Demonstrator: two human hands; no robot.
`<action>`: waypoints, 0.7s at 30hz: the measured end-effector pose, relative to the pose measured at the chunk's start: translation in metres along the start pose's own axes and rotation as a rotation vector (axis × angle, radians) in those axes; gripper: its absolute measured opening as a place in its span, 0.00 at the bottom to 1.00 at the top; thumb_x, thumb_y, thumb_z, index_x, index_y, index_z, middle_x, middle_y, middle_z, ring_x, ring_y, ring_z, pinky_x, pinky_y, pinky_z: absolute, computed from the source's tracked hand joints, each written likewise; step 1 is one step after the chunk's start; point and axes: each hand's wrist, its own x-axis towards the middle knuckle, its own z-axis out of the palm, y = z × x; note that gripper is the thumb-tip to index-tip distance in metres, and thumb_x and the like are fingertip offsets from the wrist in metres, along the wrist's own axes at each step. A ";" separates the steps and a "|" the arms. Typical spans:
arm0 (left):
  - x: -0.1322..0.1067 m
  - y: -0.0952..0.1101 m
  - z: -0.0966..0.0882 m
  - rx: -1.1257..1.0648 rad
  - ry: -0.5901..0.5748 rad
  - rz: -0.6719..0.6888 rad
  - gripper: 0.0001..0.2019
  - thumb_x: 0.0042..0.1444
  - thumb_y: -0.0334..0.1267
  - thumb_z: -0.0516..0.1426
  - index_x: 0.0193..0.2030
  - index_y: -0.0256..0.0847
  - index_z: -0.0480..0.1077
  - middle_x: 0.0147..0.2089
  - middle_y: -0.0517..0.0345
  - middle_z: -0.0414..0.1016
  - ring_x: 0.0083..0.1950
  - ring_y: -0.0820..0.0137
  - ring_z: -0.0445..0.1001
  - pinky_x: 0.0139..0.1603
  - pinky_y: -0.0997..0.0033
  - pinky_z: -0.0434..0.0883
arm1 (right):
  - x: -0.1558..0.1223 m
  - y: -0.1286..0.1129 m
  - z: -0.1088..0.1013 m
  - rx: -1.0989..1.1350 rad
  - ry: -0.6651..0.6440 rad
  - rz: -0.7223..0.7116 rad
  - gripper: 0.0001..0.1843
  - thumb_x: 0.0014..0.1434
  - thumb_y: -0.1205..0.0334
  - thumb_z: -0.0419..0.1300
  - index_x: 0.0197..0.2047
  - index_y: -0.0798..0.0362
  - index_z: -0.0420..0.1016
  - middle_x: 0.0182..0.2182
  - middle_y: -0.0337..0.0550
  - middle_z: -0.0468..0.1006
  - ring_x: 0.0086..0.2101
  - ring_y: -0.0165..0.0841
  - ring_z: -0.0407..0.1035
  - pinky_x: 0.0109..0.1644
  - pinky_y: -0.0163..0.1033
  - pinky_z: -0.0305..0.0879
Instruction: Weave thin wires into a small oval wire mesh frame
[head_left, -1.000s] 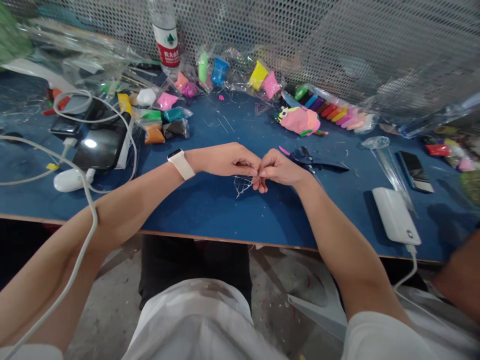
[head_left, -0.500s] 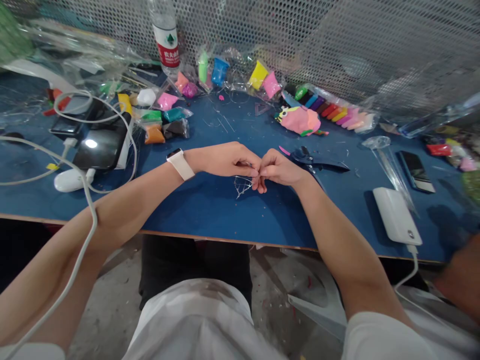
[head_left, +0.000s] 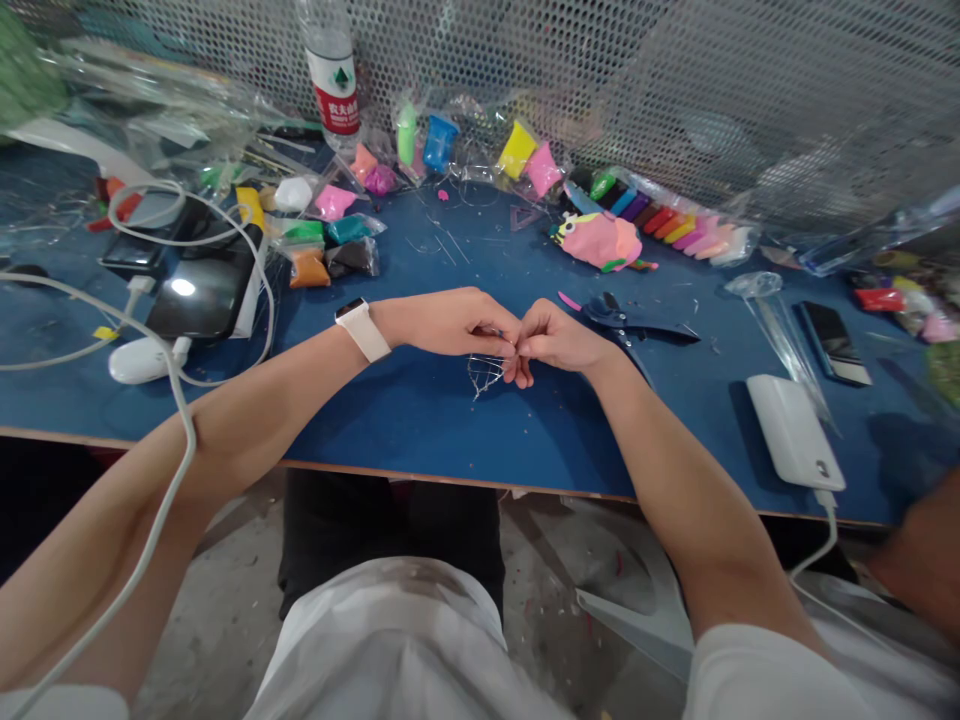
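Observation:
A small frame of thin silvery wire hangs below my fingers over the blue table. My left hand is closed, thumb and fingers pinching the wire frame's upper part. Against its fingertips, my right hand is closed too, pinching the wire at the same spot. Fingers hide the exact point of contact. Just beyond my right hand lie dark-handled pliers and a pink sliver. Farther back rests a pink clay figure with a yellow face.
Bagged clay lumps and a water bottle stand at the back. Clay sticks line the right rear. Left are a black device and a white cable crossing my forearm. Right are a white power bank, a phone and another person's arm.
Almost nothing differs. Both hands keep their pinch at the same place, and the wire frame has shifted very slightly.

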 end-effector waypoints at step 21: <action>0.001 -0.001 0.000 -0.047 0.010 0.000 0.11 0.74 0.43 0.64 0.42 0.42 0.86 0.42 0.52 0.90 0.39 0.69 0.85 0.42 0.73 0.72 | 0.000 0.003 0.000 -0.025 0.014 -0.029 0.10 0.57 0.57 0.77 0.34 0.55 0.94 0.28 0.51 0.90 0.24 0.39 0.86 0.27 0.33 0.83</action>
